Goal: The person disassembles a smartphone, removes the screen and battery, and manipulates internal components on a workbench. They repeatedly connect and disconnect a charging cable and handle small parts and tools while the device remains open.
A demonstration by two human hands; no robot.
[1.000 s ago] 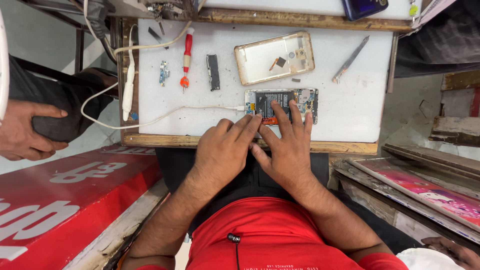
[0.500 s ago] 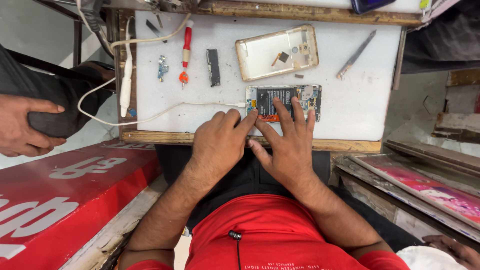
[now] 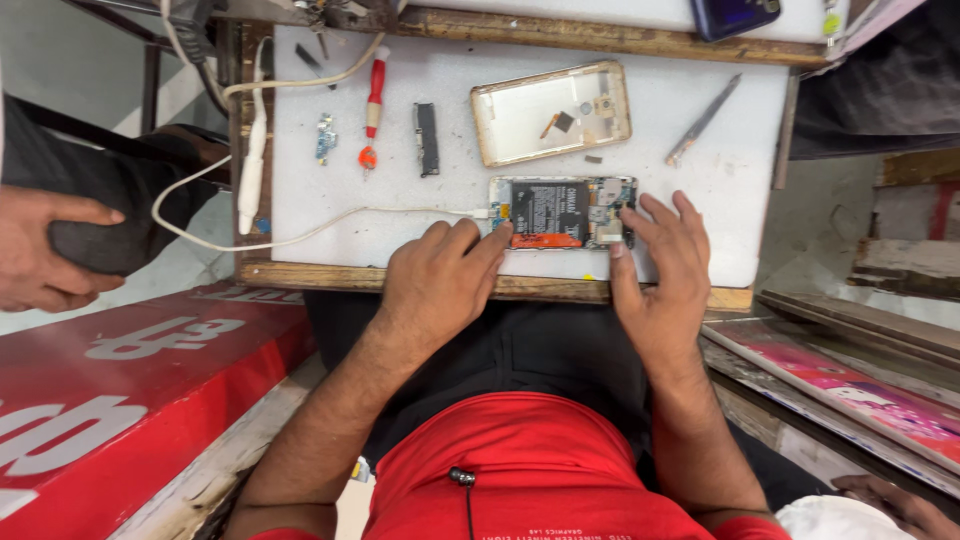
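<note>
- Head view, only one we have: we're looking down at a white work board [image 3: 700, 170] with a wooden frame, sitting over our lap.
- Opened phone [image 3: 563, 213] lies flat near the board's front edge, back off, black battery and circuit boards exposed.
- Left hand [image 3: 440, 280] rests on the board's front edge, fingers loosely curled, fingertips touching the phone's left end. It grips nothing.
- Right hand [image 3: 665, 275] lies flat and open, fingers spread, at the phone's right end; thumb along the board's front edge, index fingertip at the phone's right edge. Not clamped on anything.
- White cable [image 3: 300, 235] is plugged in at the phone's left end (runs left across the board, loops off the edge).
- Gold back cover [image 3: 550, 110] lies inside-up just behind the phone, apart from it.
- Metal tweezers [image 3: 703, 121] lie diagonally to the right of the cover.
- Red-handled screwdriver [image 3: 373, 110] at upper left, a black strip part [image 3: 427, 138] just right of it, a small blue circuit piece [image 3: 325, 138] just left.
- White pen-shaped tool [image 3: 252, 165] lies along the board's left edge.
- Another person's hand [image 3: 45, 250] at far left rests on dark cloth, well away from the board.
- Red sign panel [image 3: 120, 400] sits lower left; a pink printed sheet [image 3: 850, 385] lower right.
</note>
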